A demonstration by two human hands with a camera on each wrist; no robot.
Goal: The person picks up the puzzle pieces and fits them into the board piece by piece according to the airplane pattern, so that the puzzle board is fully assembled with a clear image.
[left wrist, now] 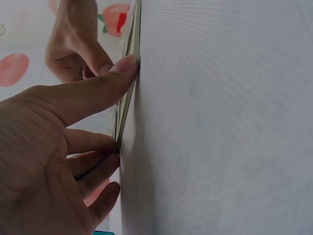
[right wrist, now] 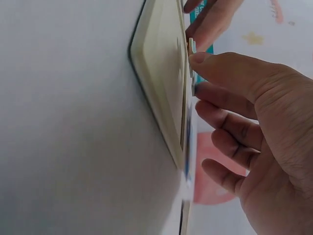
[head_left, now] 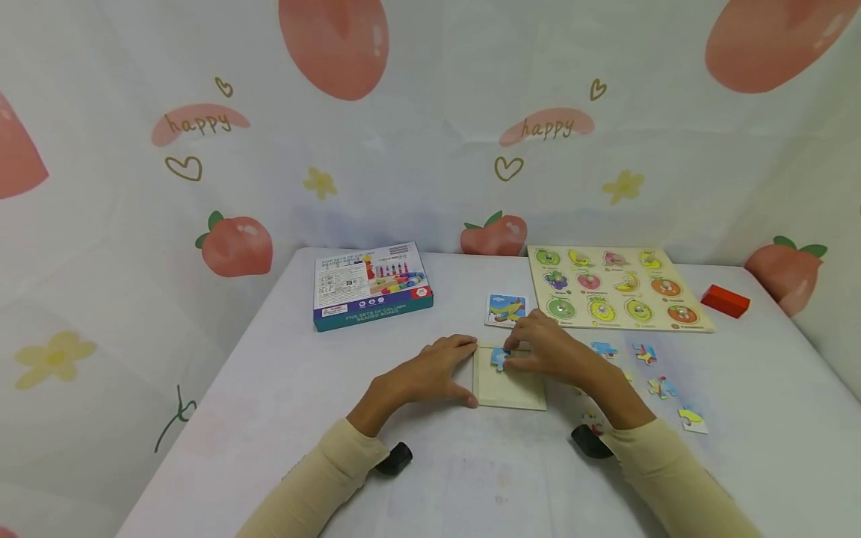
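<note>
A shallow wooden puzzle tray (head_left: pixel 510 392) lies on the table, its raised rim showing in the right wrist view. My left hand (head_left: pixel 436 371) holds the tray's left edge, thumb at the near corner and fingertips at the far one. Between thumb and index finger my right hand (head_left: pixel 553 350) pinches a blue jigsaw piece (head_left: pixel 498 359) over the tray's upper left part. Edge-on, the thin piece (right wrist: pixel 191 61) shows above the rim in the right wrist view. Several loose jigsaw pieces (head_left: pixel 662 387) lie to the right, some partly hidden by the right forearm.
Behind the tray lies a small picture card (head_left: pixel 506 308), next to a large fruit peg board (head_left: pixel 619 288). A red block (head_left: pixel 725 301) sits at the far right. At the back left is a boxed bead set (head_left: pixel 373 285). A printed curtain (head_left: pixel 430 149) hangs behind the table.
</note>
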